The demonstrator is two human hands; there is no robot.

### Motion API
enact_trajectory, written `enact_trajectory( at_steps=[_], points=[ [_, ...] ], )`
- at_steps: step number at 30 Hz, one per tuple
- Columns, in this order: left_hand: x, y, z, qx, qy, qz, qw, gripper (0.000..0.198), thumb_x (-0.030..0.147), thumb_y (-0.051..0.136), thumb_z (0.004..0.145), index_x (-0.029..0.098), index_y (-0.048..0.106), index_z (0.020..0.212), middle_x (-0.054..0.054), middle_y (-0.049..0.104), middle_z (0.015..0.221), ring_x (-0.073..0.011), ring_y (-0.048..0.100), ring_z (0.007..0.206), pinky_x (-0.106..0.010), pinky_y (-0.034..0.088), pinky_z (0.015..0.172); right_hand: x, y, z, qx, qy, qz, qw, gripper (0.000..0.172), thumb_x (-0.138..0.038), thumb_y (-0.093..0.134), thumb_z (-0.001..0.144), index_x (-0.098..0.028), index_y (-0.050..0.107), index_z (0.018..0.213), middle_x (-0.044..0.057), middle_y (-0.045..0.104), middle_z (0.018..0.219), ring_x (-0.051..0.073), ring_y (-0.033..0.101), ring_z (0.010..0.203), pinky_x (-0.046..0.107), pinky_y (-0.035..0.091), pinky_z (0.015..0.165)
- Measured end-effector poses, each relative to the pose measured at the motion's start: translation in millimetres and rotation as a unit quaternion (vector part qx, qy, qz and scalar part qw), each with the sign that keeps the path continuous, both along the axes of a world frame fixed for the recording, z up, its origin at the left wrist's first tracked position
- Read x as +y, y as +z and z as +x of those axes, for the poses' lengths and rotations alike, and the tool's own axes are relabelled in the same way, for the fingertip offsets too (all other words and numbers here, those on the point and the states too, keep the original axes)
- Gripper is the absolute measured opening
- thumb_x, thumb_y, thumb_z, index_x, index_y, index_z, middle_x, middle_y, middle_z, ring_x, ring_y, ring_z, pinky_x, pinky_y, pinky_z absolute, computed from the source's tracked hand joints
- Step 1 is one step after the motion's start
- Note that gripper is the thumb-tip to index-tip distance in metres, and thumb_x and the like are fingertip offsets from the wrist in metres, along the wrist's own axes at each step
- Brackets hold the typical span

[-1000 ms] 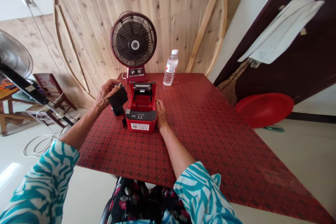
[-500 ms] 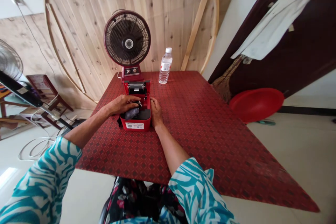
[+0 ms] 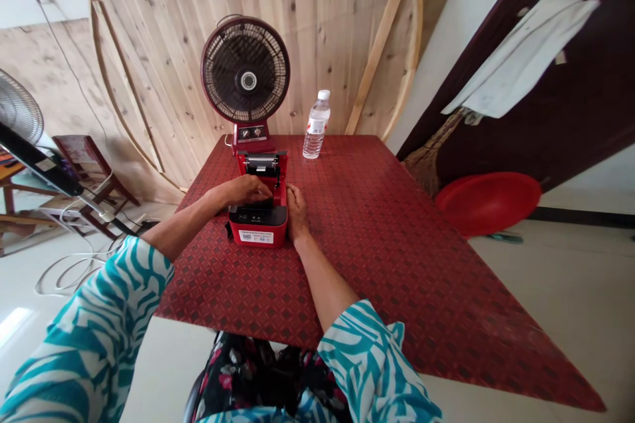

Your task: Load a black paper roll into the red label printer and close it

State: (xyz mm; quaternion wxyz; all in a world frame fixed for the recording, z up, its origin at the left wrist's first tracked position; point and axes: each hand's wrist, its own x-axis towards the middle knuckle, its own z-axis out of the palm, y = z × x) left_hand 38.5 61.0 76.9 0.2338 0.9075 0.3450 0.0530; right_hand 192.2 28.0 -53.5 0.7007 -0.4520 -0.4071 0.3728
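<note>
A small red and black label printer (image 3: 262, 236) stands on the table with its lid raised, showing a roller inside the lid. My left hand (image 3: 248, 190) reaches over from the left, its fingers bent together down into the open compartment. The fingertips are hidden there, and I cannot see what is in them. Against the printer's right side, my right hand (image 3: 297, 211) is curled and grips the casing. A white printed label (image 3: 256, 237) is stuck on the printer's near face.
Behind the printer stands a dark red table fan (image 3: 248, 82), with a clear water bottle (image 3: 316, 125) to its right. A patterned red cloth covers the table (image 3: 397, 264). Beyond the table are a red basin (image 3: 489, 205), a broom (image 3: 429, 155) and a floor fan (image 3: 20, 106).
My left hand has moved deeper into the printer's compartment. The crumpled grey-blue material under it on the front edge is out of sight, baring the black top panel. My right hand stays put.
</note>
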Motion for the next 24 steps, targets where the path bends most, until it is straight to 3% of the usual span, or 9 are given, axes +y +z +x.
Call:
enact_trajectory(
  at_steps=[2,3,5,6,12,24],
  points=[
    [-10,-5.1,-16,-0.088,0.070,0.050,0.992,0.026,0.032,0.057,0.089,0.024,0.077,0.104,-0.003,0.077,0.113,-0.0214,0.071,0.102,-0.030,0.053,0.094,1,-0.8,0,-0.001,0.003,0.001,1.000,0.038,-0.053,0.051,0.084,-0.025,0.066,0.104,0.004,0.073,0.109,0.020,0.064,0.106,0.038,0.048,0.100],
    [-16,-9.0,-26,-0.132,0.134,0.094,0.978,0.031,0.035,0.053,0.092,0.022,0.076,0.109,-0.004,0.076,0.116,-0.0219,0.070,0.103,-0.031,0.052,0.094,2,-1.0,0,-0.001,0.002,0.002,1.000,0.037,-0.053,0.051,0.084,-0.025,0.066,0.103,0.004,0.073,0.109,0.020,0.064,0.106,0.037,0.048,0.100],
    [-29,-18.0,-45,-0.154,0.228,0.142,0.951,0.037,0.037,0.048,0.094,0.020,0.075,0.113,-0.006,0.076,0.114,-0.0226,0.070,0.103,-0.030,0.053,0.093,3,-1.0,-1,0.000,0.000,0.003,1.000,0.037,-0.052,0.051,0.084,-0.025,0.067,0.102,0.004,0.074,0.108,0.020,0.064,0.106,0.037,0.048,0.100],
    [-36,-22.6,-52,-0.144,0.245,0.140,0.948,0.038,0.036,0.047,0.094,0.020,0.074,0.114,-0.006,0.077,0.110,-0.0229,0.070,0.100,-0.030,0.053,0.090,3,-0.8,0,0.003,0.000,0.003,1.000,0.036,-0.052,0.051,0.084,-0.025,0.067,0.102,0.004,0.074,0.108,0.020,0.064,0.106,0.037,0.048,0.099],
    [-56,-39.7,-66,-0.103,0.252,0.099,0.957,0.043,0.027,0.044,0.093,0.015,0.071,0.125,-0.009,0.078,0.107,-0.0242,0.073,0.093,-0.031,0.055,0.085,0,-1.4,2,-0.002,0.004,-0.002,1.000,0.037,-0.052,0.052,0.083,-0.024,0.066,0.103,0.003,0.074,0.106,0.020,0.064,0.102,0.038,0.048,0.098],
    [-65,-43.6,-62,-0.135,0.245,0.111,0.954,0.042,0.025,0.044,0.091,0.019,0.076,0.117,-0.005,0.079,0.087,-0.0206,0.073,0.080,-0.027,0.055,0.075,12,-12.2,3,0.024,-0.018,-0.004,1.000,0.042,-0.057,0.055,0.078,-0.023,0.068,0.097,0.005,0.073,0.104,0.021,0.064,0.102,0.040,0.047,0.098]
  ],
)
